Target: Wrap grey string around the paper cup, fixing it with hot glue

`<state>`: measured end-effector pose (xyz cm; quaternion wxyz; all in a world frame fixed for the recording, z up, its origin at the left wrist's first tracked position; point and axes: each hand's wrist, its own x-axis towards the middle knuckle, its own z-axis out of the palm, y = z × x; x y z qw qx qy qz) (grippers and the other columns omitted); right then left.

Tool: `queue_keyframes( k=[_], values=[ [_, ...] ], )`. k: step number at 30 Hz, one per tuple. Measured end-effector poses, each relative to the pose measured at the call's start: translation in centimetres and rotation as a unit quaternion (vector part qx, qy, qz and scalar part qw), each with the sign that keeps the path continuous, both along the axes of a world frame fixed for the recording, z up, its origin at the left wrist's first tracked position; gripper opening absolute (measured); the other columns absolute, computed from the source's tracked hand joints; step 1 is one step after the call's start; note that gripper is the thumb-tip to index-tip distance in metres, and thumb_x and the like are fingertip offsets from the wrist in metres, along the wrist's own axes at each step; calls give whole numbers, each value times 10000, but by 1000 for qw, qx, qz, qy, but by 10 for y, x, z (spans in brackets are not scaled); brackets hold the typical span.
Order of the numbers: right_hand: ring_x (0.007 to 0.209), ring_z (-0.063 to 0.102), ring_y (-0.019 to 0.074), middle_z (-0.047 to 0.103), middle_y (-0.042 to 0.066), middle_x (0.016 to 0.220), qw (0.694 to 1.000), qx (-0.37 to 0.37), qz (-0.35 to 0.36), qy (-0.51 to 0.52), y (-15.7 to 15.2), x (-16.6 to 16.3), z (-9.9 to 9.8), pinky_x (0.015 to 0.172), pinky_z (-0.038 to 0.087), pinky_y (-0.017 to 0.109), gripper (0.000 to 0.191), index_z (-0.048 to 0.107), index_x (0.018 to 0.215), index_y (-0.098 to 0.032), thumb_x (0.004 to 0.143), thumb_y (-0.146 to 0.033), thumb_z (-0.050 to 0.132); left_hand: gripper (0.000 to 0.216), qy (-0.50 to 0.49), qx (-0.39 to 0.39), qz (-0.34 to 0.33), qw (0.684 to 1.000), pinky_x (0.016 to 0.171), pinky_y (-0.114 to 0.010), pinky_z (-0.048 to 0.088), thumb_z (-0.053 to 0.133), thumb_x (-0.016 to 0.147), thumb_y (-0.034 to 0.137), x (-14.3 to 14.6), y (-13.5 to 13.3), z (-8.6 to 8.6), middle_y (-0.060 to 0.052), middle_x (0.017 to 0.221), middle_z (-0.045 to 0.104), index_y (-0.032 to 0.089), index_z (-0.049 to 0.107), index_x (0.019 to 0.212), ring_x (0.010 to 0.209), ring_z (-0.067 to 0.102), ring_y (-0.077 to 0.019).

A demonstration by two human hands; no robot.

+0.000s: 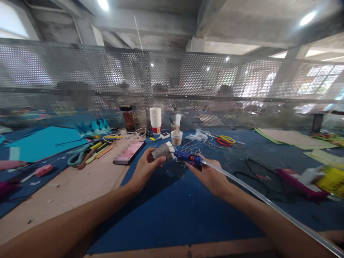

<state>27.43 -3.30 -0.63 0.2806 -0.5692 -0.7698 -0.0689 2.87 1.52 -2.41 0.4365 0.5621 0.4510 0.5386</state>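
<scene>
My left hand (148, 161) is closed around a small paper cup (163, 152) wrapped in grey cord, tilted on its side with its white end to the right. In my right hand (208, 173) is a blue glue gun (185, 156), its nozzle pointing left at the cup's white end. Whether the nozzle touches the cup I cannot tell. A long clear glue stick (258, 195) runs out of the gun's back, over my right forearm. Just beyond both hands stands another small cup (176, 138), and loose white cord (193, 147) lies beside it.
A phone (129, 152), cutters and pens lie on the left board (107, 179). Behind stand a dark bottle (127, 118) and stacked paper cups (155, 120). Scissors (224, 140) lie right of centre. Farther right is a magenta device (302, 182) with a black cable. A perforated metal screen (185, 71) borders the table.
</scene>
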Motion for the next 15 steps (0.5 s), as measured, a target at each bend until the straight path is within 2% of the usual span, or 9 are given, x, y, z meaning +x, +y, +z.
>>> queue_keyframes(
  k=[7,15],
  values=[
    [642,717,226,753,45,742,1000,7,2,-2,0,1,0,565,373,283,339,690,980,-220,1012,-517,528,667,-7,-2,-12,1000,762,-382,560,824,722,519,-3,4,-5,-95,1061,738,167,569,1229,901,710,-266],
    [635,709,224,747,44,734,1000,14,2,5,2,0,-3,567,385,288,349,692,980,-225,1012,-529,523,678,-15,-11,-6,1000,765,-381,565,827,709,534,-1,1,-1,-91,1031,736,161,573,1215,882,708,-260]
  ],
)
